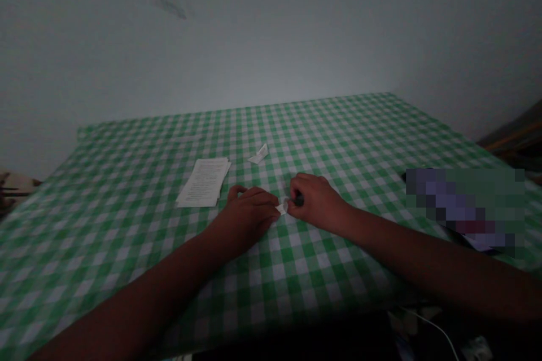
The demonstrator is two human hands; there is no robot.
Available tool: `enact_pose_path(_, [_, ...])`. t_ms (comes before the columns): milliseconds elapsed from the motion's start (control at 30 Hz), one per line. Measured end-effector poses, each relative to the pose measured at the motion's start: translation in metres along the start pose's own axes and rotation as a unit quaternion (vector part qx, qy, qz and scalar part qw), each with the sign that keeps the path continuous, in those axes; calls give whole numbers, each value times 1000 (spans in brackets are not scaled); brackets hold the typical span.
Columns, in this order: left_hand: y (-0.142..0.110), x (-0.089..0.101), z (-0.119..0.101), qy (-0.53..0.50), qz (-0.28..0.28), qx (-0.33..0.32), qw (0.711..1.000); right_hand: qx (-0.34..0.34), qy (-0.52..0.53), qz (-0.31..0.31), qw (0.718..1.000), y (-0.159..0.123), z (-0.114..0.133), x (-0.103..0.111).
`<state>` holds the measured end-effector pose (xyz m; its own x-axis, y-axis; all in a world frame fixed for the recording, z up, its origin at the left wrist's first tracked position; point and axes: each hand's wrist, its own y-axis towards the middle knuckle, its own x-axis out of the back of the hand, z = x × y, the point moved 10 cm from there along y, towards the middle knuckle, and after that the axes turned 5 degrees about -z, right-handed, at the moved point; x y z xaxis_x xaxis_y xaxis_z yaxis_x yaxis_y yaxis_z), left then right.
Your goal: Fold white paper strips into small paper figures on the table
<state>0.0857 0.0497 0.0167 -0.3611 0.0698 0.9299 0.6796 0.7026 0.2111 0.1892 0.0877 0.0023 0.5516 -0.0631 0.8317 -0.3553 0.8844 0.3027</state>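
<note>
A small white piece of folded paper (282,210) lies between my two hands, low over the checked cloth. My left hand (249,214) grips its left end, with thumb and fingertips close together. On the other side, my right hand (315,200) is curled, its thumb and index finger pinching the paper's right end. A dark patch shows inside the right hand's curl; whether it is shadow or an object I cannot tell. Most of the paper is hidden by my fingers. Farther back sits another folded white paper piece (259,154), with one pointed end standing up.
A stack of printed paper sheets (204,181) lies left of my hands. The green-and-white checked tablecloth (339,141) covers the table, which reaches a pale wall (271,34). At the right is a blurred-out flat object (457,208). A white cable (440,330) hangs below the front edge.
</note>
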Motion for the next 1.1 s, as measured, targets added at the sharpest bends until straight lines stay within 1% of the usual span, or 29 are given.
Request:
enact_pose_path(200, [0, 0, 3, -8, 0, 11, 1000, 2, 1, -10, 1000, 5, -8, 3])
enact_pose_path(367, [0, 0, 4, -8, 0, 4, 1000, 27, 55, -21, 998, 6, -9, 8])
enact_pose_path(467, [-2, -2, 6, -11, 4, -9, 1000, 45, 73, -5, 996, 4, -4, 10])
enact_pose_path(533, [-3, -5, 8, -16, 5, -15, 1000, 57, 59, 20, 996, 1, 2, 9])
enact_pose_path(667, [-6, -6, 11, -17, -10, -30, 999, 83, 4, 70, 994, -10, 18, 8])
enact_pose_path(767, [-8, -5, 11, -20, -13, -32, 999, 101, -17, 90, 991, -19, 32, 10])
enact_pose_path(833, [-9, -5, 11, -27, -12, -25, 999, 100, -28, 105, 989, -23, 37, 9])
enact_pose_path(900, [-9, -5, 11, -35, -12, -23, 999, 100, -41, 105, 989, -25, 39, 8])
enact_pose_path(1000, [-9, -6, 9, -41, -15, -33, 998, 102, -58, 88, 989, -25, 40, 5])
enact_pose_path(1100, [-9, -8, 7, -49, -18, -50, 997, 96, -48, 77, 991, -24, 37, -1])
